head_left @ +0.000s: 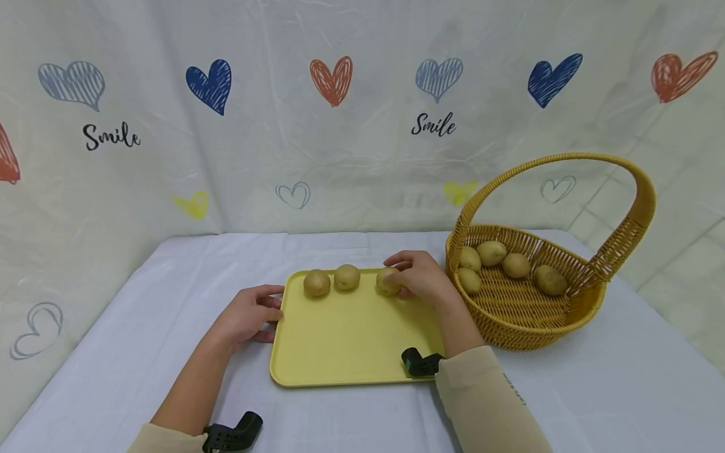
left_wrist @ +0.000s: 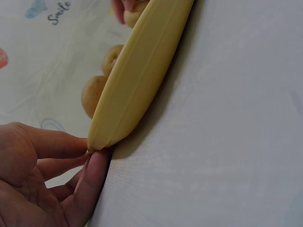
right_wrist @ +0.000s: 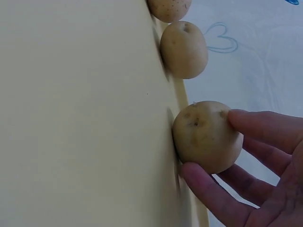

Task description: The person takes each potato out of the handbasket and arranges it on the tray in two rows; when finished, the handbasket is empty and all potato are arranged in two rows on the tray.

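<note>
A potato [right_wrist: 207, 137] is held by my right hand [head_left: 420, 277] at the far side of the yellow tray [head_left: 351, 346], thumb on one side and fingers on the other. Two more potatoes, one at the corner [head_left: 316, 283] and one beside it [head_left: 347, 277], sit along that same rim to the left. My left hand [head_left: 249, 316] pinches the tray's left edge. In the left wrist view its thumb and a finger [left_wrist: 61, 144] meet at the tray's rim, and the tray [left_wrist: 137, 80] hides most of the potatoes.
A wicker basket [head_left: 523, 336] with a tall arched handle stands right of the tray, close to my right forearm. Several potatoes lie inside it, one of them a potato [head_left: 549, 280] at the right. White cloth [head_left: 141, 352] covers the table, and a heart-printed curtain [head_left: 255, 157] hangs behind.
</note>
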{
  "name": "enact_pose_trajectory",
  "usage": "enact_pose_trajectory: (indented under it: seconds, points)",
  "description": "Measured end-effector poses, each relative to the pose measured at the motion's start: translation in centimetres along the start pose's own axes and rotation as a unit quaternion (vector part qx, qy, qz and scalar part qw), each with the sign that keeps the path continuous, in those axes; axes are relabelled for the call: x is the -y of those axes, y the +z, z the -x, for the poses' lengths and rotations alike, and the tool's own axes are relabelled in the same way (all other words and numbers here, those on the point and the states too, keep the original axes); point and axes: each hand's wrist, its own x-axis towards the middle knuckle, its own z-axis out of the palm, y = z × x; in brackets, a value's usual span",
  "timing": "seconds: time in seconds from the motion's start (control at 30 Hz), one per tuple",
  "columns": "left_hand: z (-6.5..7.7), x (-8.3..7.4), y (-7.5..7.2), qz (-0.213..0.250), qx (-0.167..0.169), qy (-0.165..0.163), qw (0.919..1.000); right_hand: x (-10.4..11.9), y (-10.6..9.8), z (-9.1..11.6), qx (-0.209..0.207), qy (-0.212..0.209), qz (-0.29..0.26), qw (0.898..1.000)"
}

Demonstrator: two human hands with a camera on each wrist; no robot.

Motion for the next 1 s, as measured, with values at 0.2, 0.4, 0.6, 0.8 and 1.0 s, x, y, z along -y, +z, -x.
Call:
enact_pose_trajectory:
  seconds: [0.2, 0.4, 0.6, 0.8, 1.0]
  points:
    - [0.0, 0.0, 0.0, 0.0, 0.001, 0.002, 1.0, -0.1, 0.4, -0.2, -0.02, -0.01, -0.008, 1.0]
    - [-0.1, 0.0, -0.1, -0.006, 0.003, 0.008, 1.0, -0.1, 0.4, -0.1, -0.023, -0.016, -0.003, 1.0]
    - [-0.1, 0.0, 0.0, -0.008, 0.002, 0.004, 1.0, 0.0, 0.2, -0.1, -0.018, -0.023, 0.009, 1.0]
    - [-0.2, 0.0, 0.1, -0.006, -0.003, -0.005, 1.0, 0.3, -0.1, 0.1, -0.016, -0.037, 0.043, 0.998]
    - [-0.1, -0.1, 0.1, -0.007, -0.006, -0.007, 0.9999, 1.1, -0.6, 0.6, -0.012, -0.062, 0.075, 0.995]
